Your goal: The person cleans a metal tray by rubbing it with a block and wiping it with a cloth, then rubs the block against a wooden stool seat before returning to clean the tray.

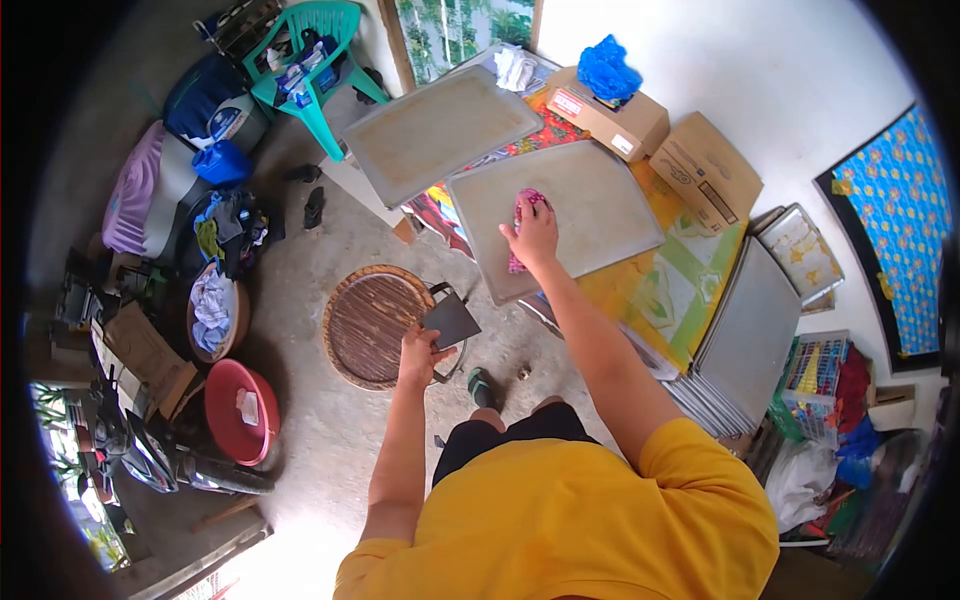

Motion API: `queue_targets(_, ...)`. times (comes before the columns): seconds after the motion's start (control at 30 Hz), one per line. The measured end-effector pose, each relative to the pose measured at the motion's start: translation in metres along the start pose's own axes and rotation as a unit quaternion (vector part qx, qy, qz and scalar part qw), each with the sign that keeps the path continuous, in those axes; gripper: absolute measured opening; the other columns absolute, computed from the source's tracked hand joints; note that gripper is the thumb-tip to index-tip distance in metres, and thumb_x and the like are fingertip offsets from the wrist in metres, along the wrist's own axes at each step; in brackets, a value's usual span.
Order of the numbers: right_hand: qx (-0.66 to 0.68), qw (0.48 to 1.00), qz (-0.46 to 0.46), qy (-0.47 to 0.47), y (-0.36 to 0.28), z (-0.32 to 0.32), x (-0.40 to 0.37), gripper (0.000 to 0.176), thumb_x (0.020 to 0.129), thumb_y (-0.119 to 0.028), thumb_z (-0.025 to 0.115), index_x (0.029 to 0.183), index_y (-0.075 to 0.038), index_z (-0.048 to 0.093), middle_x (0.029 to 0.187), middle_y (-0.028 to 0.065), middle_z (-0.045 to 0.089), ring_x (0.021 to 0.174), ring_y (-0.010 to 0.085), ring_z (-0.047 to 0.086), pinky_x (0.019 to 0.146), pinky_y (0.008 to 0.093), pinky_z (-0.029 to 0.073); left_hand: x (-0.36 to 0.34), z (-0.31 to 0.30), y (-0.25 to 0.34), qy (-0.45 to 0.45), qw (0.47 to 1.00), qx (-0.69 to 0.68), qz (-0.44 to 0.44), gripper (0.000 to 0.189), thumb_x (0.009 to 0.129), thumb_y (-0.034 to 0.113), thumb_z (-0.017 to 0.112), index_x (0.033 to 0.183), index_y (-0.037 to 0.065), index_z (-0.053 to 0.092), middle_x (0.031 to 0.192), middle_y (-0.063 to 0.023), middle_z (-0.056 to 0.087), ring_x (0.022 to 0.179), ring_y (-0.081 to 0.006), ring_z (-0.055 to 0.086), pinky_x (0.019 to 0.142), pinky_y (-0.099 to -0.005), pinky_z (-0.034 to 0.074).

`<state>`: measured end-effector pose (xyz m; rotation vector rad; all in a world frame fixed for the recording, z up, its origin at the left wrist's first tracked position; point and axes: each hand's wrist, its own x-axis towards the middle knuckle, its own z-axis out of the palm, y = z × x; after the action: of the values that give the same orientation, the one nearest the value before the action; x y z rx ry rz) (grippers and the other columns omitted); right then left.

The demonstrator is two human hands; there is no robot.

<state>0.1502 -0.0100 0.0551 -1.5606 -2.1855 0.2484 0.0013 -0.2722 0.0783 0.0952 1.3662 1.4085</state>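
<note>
Partly, right hand [537,240] covers crumpled cloth [519,211]; left hand [419,358] holds flat panel [453,320].

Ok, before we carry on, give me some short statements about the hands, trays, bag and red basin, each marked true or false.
1. The right hand rests on a pink cloth over a flat tray. True.
2. The left hand is empty. False: it holds a dark flat piece.
3. A blue plastic bag sits on a cardboard box. True.
4. The red basin stands on that box. False: it is on the floor.
5. A second tray lies left of the one under the cloth. True.
</note>
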Motion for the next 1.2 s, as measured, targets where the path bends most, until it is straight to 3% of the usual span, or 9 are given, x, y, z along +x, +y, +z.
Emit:
queue_targets(0.07, -0.053, 0.995, 0.067, -0.054, -0.007, -0.005, 0.013, 0.073, 0.083, -0.032, 0.07, 0.147, -0.02, 0.035, 0.139, 0.0221, 0.044, 0.122, 0.0442, 0.046, 0.102, 0.0522, 0.041, 0.007, -0.003, 0.005, -0.007, 1.0, -0.023, -0.006, 0.014, 0.088, -0.001, 0.048, 0.102, 0.003, 0.049, 0.072, -0.0025, 0.047, 0.056, -0.0112, 0.049, 0.066, -0.04, 0.063)
queue_targets(0.2, -0.001, 0.977, 0.052, -0.207, 0.027, 0.007, 0.031, 0.068, 0.085, -0.012, 0.059, 0.148, -0.023, 0.036, 0.132, 0.0196, 0.053, 0.113, 0.042, 0.055, 0.093, 0.0474, 0.05, 0.015, 0.005, 0.008, 0.028, 0.997, -0.066, -0.01, 0.01, 0.088, -0.003, 0.047, 0.095, 0.003, 0.047, 0.07, -0.0014, 0.041, 0.053, -0.0095, 0.041, 0.071, -0.0439, 0.063)
queue_targets(0.37, 0.241, 0.929, -0.151, -0.237, -0.008, -0.052, -0.038, 0.067, 0.08, 0.004, 0.055, 0.142, -0.019, 0.046, 0.11, 0.0179, 0.065, 0.096, 0.0371, 0.064, 0.085, 0.0469, 0.052, 0.002, 0.036, 0.009, 0.057, 0.991, -0.118, 0.005, 0.009, 0.089, -0.003, 0.046, 0.095, 0.003, 0.048, 0.071, -0.0016, 0.043, 0.054, -0.0109, 0.043, 0.072, -0.045, 0.063)
queue_targets(0.43, 0.287, 0.876, -0.348, -0.171, -0.033, -0.069, -0.084, 0.071, 0.076, 0.006, 0.057, 0.142, -0.02, 0.046, 0.119, 0.0158, 0.062, 0.096, 0.0399, 0.062, 0.084, 0.0462, 0.053, -0.007, 0.054, 0.006, 0.067, 0.99, -0.127, 0.013, 0.008, 0.087, -0.003, 0.047, 0.091, 0.003, 0.05, 0.072, -0.0007, 0.045, 0.056, -0.0113, 0.046, 0.073, -0.0423, 0.063)
queue_targets(0.5, 0.202, 0.881, -0.38, -0.197, -0.041, -0.063, -0.121, 0.074, 0.073, 0.006, 0.06, 0.142, -0.019, 0.047, 0.127, 0.0138, 0.056, 0.095, 0.0421, 0.059, 0.084, 0.0449, 0.053, -0.026, 0.081, 0.015, 0.089, 0.991, -0.1, 0.027, 0.008, 0.086, -0.004, 0.048, 0.088, 0.003, 0.051, 0.072, -0.0004, 0.047, 0.057, -0.0111, 0.048, 0.073, -0.0415, 0.063)
queue_targets(0.63, 0.128, 0.893, -0.33, -0.277, -0.033, -0.039, -0.112, 0.064, 0.077, -0.002, 0.059, 0.139, -0.015, 0.049, 0.134, 0.0107, 0.051, 0.097, 0.0418, 0.055, 0.083, 0.0443, 0.052, -0.044, 0.064, -0.016, 0.105, 0.989, -0.056, 0.086, 0.012, 0.082, -0.004, 0.049, 0.076, 0.006, 0.047, 0.064, 0.0027, 0.04, 0.05, -0.0074, 0.041, 0.066, -0.0397, 0.064)
queue_targets(0.77, 0.127, 0.897, -0.311, -0.286, -0.034, -0.059, -0.116, 0.061, 0.079, -0.002, 0.057, 0.138, -0.013, 0.05, 0.132, 0.0105, 0.052, 0.095, 0.041, 0.055, 0.08, 0.0443, 0.054, -0.062, 0.058, -0.034, 0.141, 0.987, -0.023, 0.076, 0.006, 0.084, -0.002, 0.05, 0.084, 0.0, 0.056, 0.067, -0.0007, 0.046, 0.053, -0.009, 0.046, 0.069, -0.0401, 0.064)
queue_targets(0.83, 0.175, 0.856, -0.412, -0.261, -0.041, -0.071, -0.138, 0.06, 0.079, -0.004, 0.057, 0.138, -0.014, 0.05, 0.131, 0.011, 0.051, 0.093, 0.0407, 0.055, 0.074, 0.0439, 0.056, -0.074, 0.076, -0.02, 0.144, 0.987, 0.002, 0.07, 0.006, 0.083, -0.002, 0.05, 0.082, 0.001, 0.054, 0.066, -0.0003, 0.045, 0.053, -0.009, 0.046, 0.068, -0.0407, 0.064)
queue_targets(1.2, 0.138, 0.913, -0.226, -0.311, -0.014, -0.055, -0.109, 0.069, 0.08, 0.0, 0.055, 0.145, -0.015, 0.041, 0.131, 0.0175, 0.052, 0.105, 0.0456, 0.055, 0.09, 0.0484, 0.05, -0.088, 0.048, -0.018, 0.112, 0.992, 0.002, 0.06, 0.013, 0.083, -0.003, 0.051, 0.075, 0.007, 0.045, 0.065, 0.0024, 0.035, 0.052, -0.0079, 0.041, 0.066, -0.0417, 0.064)
